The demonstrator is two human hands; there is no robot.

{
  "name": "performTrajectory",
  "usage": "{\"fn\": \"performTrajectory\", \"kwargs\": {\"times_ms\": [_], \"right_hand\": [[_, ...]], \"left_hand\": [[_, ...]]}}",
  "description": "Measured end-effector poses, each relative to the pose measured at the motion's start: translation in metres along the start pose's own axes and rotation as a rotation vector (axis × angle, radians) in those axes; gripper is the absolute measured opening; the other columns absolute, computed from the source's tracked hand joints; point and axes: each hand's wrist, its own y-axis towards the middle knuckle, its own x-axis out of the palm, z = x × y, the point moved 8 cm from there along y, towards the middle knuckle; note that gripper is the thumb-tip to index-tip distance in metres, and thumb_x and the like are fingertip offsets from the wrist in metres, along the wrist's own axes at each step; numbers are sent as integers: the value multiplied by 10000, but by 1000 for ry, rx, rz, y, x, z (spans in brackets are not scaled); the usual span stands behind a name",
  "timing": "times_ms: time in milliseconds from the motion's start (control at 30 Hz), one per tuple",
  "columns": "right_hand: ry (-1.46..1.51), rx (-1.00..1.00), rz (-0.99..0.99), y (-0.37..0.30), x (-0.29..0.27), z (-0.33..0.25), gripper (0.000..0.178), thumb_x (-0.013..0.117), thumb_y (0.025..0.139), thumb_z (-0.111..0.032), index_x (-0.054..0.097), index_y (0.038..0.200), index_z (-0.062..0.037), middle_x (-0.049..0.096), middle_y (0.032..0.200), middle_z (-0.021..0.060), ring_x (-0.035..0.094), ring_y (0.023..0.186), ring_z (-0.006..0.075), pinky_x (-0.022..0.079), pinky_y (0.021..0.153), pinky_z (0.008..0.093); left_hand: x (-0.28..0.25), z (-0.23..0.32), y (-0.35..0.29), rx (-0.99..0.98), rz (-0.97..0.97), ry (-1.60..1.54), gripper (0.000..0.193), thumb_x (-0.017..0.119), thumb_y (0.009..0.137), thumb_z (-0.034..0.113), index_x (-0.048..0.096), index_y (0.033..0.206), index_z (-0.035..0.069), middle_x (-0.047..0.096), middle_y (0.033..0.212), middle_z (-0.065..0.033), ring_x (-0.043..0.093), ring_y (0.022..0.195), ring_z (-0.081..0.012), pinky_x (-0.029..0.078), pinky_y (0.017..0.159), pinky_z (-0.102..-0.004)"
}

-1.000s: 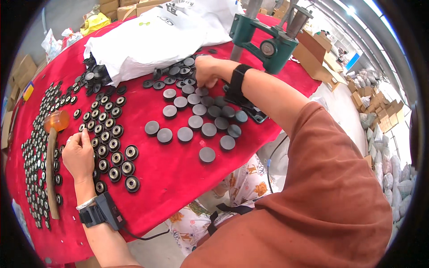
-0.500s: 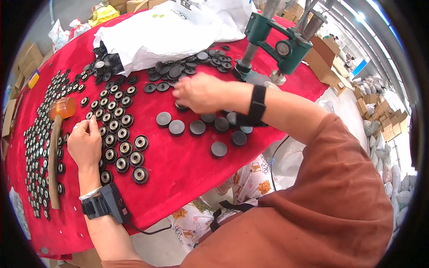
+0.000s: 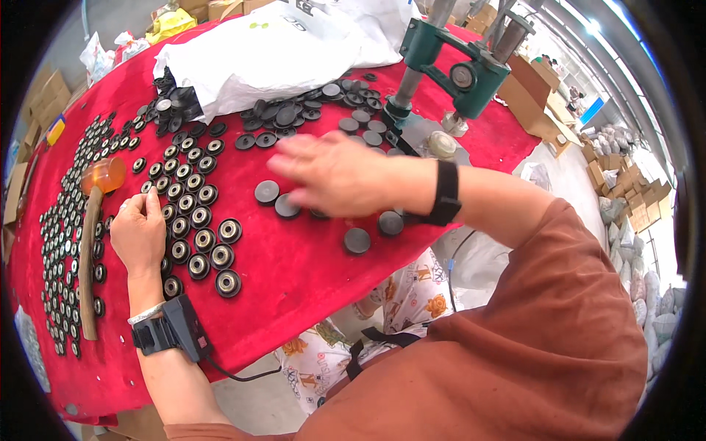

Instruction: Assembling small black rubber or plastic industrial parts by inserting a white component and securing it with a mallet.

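Note:
On the red cloth, my left hand (image 3: 138, 231) is closed, thumb and forefinger pressed together beside the black wheels with metal bearing centres (image 3: 187, 202). Whatever may be between those fingertips is too small to make out. My right hand (image 3: 334, 175), smeared by motion, hovers with its fingers apart over the flat dark discs and hides some of them. Uncovered discs (image 3: 357, 240) lie on its near side, and one disc (image 3: 267, 192) sits by its fingers. Left of my left hand rests a mallet with an amber head (image 3: 104, 176) and a wooden handle (image 3: 90, 264).
A green press (image 3: 457, 73) stands at the back right of the red-covered table (image 3: 294, 275). Across the back lies a white sack (image 3: 250, 62), with black caps (image 3: 283, 115) heaped before it. Several smaller wheels (image 3: 62, 253) cover the far left. A cardboard box (image 3: 526, 92) is beyond the press.
My right hand has drawn back toward me from the heap of black caps, and its fingers have spread. My left hand keeps its place and its pinch.

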Motion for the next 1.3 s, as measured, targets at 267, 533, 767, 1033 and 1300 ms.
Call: {"fn": "performTrajectory", "kwargs": {"times_ms": [267, 533, 767, 1033, 1300], "right_hand": [[-122, -54, -188, 4, 31, -4, 459, 391, 942, -308, 409, 1320, -48, 324, 1435, 146, 364, 1296, 276, 334, 942, 506], [-31, 309, -256, 20, 17, 67, 366, 439, 920, -337, 549, 1151, -76, 566, 1090, 186, 582, 996, 339, 470, 807, 479], [79, 417, -189, 103, 36, 145, 616, 306, 939, -478, 577, 1136, 39, 583, 1109, 263, 545, 1073, 389, 409, 943, 418], [108, 56, -382, 84, 45, 71, 545, 395, 921, -432, 452, 1321, -66, 490, 1286, 212, 476, 1160, 396, 367, 1008, 384], [9, -40, 30, 125, 3, 44, 271, 503, 841, -207, 662, 980, -38, 650, 858, 187, 637, 800, 314, 492, 753, 397]], "left_hand": [[-6, -2, -3, 32, 84, -31, 228, 600, 856, 229, 644, 748, 34, 608, 685, -102, 599, 609, -257, 451, 568, -359], [-9, 4, -3, 61, 111, -17, 249, 611, 848, 222, 617, 692, 29, 571, 622, -95, 574, 564, -248, 431, 536, -360], [-8, 8, 0, 61, 111, -37, 252, 619, 838, 200, 591, 653, 30, 558, 611, -95, 564, 556, -257, 426, 529, -369], [-12, 7, -2, 72, 118, -34, 260, 603, 857, 219, 610, 688, 22, 551, 600, -113, 532, 532, -252, 403, 526, -366], [-9, 6, -2, 46, 124, -49, 271, 631, 825, 230, 586, 642, 35, 559, 613, -90, 551, 547, -279, 416, 520, -384]]}}
